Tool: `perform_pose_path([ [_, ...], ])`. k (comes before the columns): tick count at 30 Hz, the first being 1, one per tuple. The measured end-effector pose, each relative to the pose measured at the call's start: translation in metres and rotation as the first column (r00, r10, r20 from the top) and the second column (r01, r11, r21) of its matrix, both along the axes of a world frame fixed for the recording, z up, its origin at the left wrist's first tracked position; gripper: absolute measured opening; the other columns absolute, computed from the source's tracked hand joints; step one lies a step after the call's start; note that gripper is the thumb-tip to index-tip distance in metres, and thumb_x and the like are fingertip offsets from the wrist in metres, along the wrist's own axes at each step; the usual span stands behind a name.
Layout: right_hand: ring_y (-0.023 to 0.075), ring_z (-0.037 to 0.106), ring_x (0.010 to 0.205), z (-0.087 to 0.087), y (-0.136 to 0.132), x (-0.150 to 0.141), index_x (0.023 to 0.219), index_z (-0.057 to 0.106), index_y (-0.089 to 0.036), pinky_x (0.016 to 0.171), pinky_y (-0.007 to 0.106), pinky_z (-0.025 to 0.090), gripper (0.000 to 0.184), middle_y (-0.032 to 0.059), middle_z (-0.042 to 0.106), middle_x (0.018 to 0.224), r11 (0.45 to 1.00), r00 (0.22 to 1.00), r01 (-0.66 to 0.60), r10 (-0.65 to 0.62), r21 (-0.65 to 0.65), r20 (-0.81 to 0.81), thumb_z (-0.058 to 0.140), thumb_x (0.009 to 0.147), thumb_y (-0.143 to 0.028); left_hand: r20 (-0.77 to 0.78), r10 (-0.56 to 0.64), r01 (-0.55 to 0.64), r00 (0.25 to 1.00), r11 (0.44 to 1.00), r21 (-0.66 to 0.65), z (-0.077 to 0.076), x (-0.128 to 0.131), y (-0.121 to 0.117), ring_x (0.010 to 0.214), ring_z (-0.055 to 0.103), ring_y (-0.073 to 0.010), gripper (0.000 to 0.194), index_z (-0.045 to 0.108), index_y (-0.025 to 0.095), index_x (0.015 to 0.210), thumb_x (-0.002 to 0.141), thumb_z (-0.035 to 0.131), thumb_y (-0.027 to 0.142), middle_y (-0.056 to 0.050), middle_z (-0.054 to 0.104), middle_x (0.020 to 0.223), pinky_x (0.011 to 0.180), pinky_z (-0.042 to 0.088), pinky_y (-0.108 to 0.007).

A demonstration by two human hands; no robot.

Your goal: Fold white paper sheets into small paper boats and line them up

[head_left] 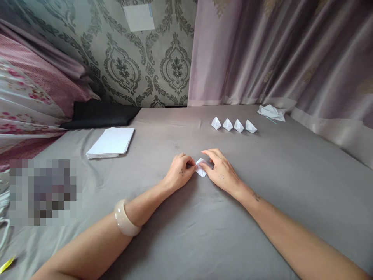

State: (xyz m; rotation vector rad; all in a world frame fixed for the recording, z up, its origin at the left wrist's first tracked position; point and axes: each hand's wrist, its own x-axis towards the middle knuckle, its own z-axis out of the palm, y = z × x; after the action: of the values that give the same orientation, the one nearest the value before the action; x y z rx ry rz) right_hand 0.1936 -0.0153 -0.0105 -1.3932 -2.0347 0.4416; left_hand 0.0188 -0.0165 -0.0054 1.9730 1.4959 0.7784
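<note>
The left hand (180, 171) pinches the folded paper (202, 172) at nine o'clock; the right hand (223, 171), half open, thumbs it from three o'clock.

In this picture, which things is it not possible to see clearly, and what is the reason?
In the head view:
Folded paper: sides partly covered by left hand and right hand.
Thing at left: hidden by pixel blocks.
Yellow item: cut off by left edge.
Wall sheet: too small to tell any writing.
</note>
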Motion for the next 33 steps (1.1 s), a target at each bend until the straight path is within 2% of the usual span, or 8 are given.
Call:
perform_pose_path([
  [8,0.0157,0.06,0.081,0.013,0.001,0.011,0.121,0.058,-0.021,0.075,0.033,0.049,0.049,0.0048,0.067,0.099,0.958,0.954,-0.027,-0.061,-0.286,-0.293,0.067,0.075,-0.033,0.201,-0.082,0.077,0.976,0.997,0.03,0.01,0.004,-0.01,0.075,0.056,-0.0127,0.006,0.059,0.019,0.083,0.085,0.054,0.021,-0.001,0.065,0.085,0.071,0.044,-0.025],
  [11,0.016,0.062,0.079,0.023,-0.001,0.013,0.104,0.067,-0.019,0.077,0.033,0.048,0.034,0.0034,0.069,0.088,0.911,0.872,-0.166,-0.042,-0.377,-0.487,0.068,0.074,-0.036,0.376,-0.097,0.064,0.921,0.993,0.1,0.009,0.005,-0.009,0.081,0.057,-0.0125,0.008,0.056,0.019,0.091,0.084,0.059,0.022,-0.001,0.064,0.088,0.079,0.044,-0.026],
  [18,0.0151,0.062,0.086,0.025,-0.013,-0.002,0.09,0.067,-0.021,0.08,0.03,0.046,0.027,0.0011,0.07,0.089,0.825,0.565,-0.296,-0.256,-0.482,-0.785,0.074,0.071,-0.038,0.763,0.07,0.19,0.643,0.95,-0.247,0.013,0.012,-0.009,0.083,0.06,-0.0133,0.029,0.059,0.015,0.094,0.077,0.071,0.034,-0.004,0.066,0.09,0.079,0.046,-0.027],
  [21,0.0168,0.063,0.085,0.022,-0.015,-0.007,0.09,0.064,-0.02,0.08,0.032,0.048,0.031,0.0026,0.069,0.089,0.797,0.531,-0.335,-0.281,-0.502,-0.799,0.075,0.069,-0.039,0.789,0.122,0.213,0.602,0.928,-0.306,0.012,0.014,-0.009,0.075,0.06,-0.0125,0.027,0.063,0.015,0.084,0.074,0.073,0.038,-0.002,0.066,0.081,0.074,0.046,-0.026],
  [24,0.0188,0.063,0.085,0.023,-0.015,-0.007,0.092,0.065,-0.019,0.079,0.034,0.048,0.032,0.0049,0.069,0.091,0.84,0.7,-0.252,-0.185,-0.481,-0.69,0.073,0.071,-0.042,0.75,0.129,0.142,0.648,0.948,-0.286,0.01,0.011,-0.008,0.067,0.057,-0.0116,0.027,0.065,0.015,0.08,0.074,0.072,0.04,0.0,0.063,0.072,0.067,0.045,-0.025],
  [27,0.0185,0.061,0.079,0.023,-0.013,-0.002,0.092,0.067,-0.021,0.072,0.033,0.048,0.03,0.0049,0.068,0.09,0.94,0.855,-0.092,-0.095,-0.33,-0.51,0.07,0.074,-0.044,0.559,0.021,0.041,0.829,0.994,-0.098,0.009,0.006,-0.008,0.069,0.055,-0.0125,0.021,0.066,0.017,0.082,0.081,0.065,0.038,-0.001,0.062,0.073,0.067,0.044,-0.025],
  [29,0.0186,0.06,0.076,0.021,-0.011,0.0,0.089,0.068,-0.021,0.07,0.033,0.048,0.028,0.0047,0.067,0.087,0.967,0.876,-0.078,-0.048,-0.241,-0.48,0.067,0.077,-0.046,0.392,-0.047,0.015,0.919,0.996,0.083,0.009,0.004,-0.008,0.074,0.055,-0.0139,0.017,0.066,0.018,0.082,0.085,0.061,0.034,-0.002,0.062,0.076,0.07,0.044,-0.027],
  [33,0.0186,0.062,0.075,0.014,-0.009,0.0,0.085,0.068,-0.021,0.072,0.033,0.05,0.028,0.003,0.067,0.079,0.964,0.834,-0.118,-0.034,-0.239,-0.55,0.066,0.078,-0.048,0.277,-0.114,0.031,0.954,0.958,0.285,0.01,0.001,-0.007,0.079,0.057,-0.0146,0.009,0.064,0.019,0.084,0.086,0.06,0.027,-0.003,0.063,0.081,0.074,0.047,-0.027],
])
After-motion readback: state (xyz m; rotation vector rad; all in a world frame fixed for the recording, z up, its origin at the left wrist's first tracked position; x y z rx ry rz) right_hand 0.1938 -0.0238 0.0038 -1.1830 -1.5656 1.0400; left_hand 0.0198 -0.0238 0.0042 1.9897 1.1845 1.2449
